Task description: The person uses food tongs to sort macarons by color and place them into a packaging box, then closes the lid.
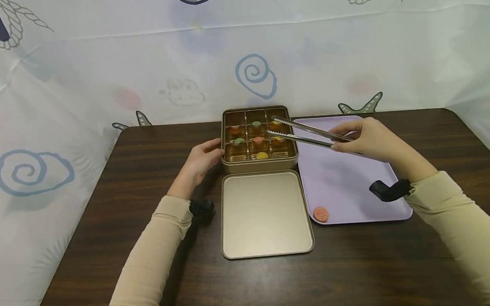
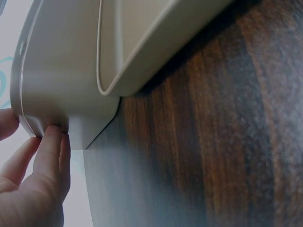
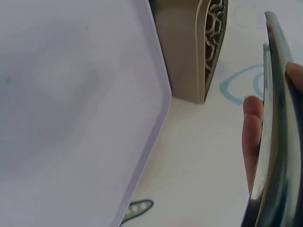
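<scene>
My right hand (image 1: pixel 366 139) grips metal tongs (image 1: pixel 315 140) between thumb and fingers. The tongs' serrated tips are spread apart over the right part of a gold tin (image 1: pixel 260 166). Inside the tin is a brown divided insert (image 1: pixel 235 120) holding several small round pieces, among them a green piece (image 1: pixel 256 123), a red piece (image 1: pixel 258 140) and a yellow piece (image 1: pixel 262 155). My left hand (image 1: pixel 199 162) touches the tin's left side. In the left wrist view, its extended fingers (image 2: pixel 49 153) rest against the tin's wall near a corner, with the thumb by the rim.
A shallow gold lid (image 1: pixel 266 214) lies in front of the tin. To the right is a lilac tray (image 1: pixel 354 184), with an orange disc (image 1: pixel 320 214) at its near left corner. All stand on a dark wooden table (image 1: pixel 185 276), and a patterned white cloth (image 1: pixel 307 66) hangs behind.
</scene>
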### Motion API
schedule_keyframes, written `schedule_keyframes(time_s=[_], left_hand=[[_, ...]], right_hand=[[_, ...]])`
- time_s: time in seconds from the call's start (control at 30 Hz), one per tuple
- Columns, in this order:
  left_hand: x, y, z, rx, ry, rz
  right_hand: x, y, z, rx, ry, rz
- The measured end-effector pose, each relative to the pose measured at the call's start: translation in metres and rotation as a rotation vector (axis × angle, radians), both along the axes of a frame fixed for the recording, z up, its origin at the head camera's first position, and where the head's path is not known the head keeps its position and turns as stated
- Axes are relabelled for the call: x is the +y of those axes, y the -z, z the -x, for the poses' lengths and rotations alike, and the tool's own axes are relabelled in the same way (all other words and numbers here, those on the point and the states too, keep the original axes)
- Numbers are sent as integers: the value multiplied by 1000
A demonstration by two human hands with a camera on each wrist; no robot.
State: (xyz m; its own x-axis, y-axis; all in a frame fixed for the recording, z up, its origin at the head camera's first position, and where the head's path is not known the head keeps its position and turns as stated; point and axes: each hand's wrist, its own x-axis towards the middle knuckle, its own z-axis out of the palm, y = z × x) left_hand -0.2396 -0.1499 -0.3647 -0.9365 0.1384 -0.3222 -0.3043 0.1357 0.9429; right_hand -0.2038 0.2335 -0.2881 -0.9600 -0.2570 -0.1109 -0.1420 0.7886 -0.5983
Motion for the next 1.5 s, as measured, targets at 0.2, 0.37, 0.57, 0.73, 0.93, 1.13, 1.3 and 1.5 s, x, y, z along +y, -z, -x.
schedule_keyframes(time_s=[0.2,0.37,0.57,0.73,0.93,1.13,1.3,1.5], left_hand=[[1,0,0,3,-4,-7],[1,-1,-1,0,-6,-4],[1,-1,-1,0,-3,7],[1,0,0,1,-9,2],[1,0,0,3,-4,-6],[1,-1,-1,0,-4,1],[0,-2,-2,-2,6,10],[0,-1,-1,-2,8,13]], right_hand=[[20,0,-13,-7,-14,-41],[39,6,-26,-14,-54,-39],[59,15,-45,-81,-66,15],[74,26,-59,-99,-86,66],[91,40,-72,-122,-106,104],[101,52,-81,-130,-154,110],[106,60,-86,-153,-207,131],[111,67,-88,-154,-251,112]])
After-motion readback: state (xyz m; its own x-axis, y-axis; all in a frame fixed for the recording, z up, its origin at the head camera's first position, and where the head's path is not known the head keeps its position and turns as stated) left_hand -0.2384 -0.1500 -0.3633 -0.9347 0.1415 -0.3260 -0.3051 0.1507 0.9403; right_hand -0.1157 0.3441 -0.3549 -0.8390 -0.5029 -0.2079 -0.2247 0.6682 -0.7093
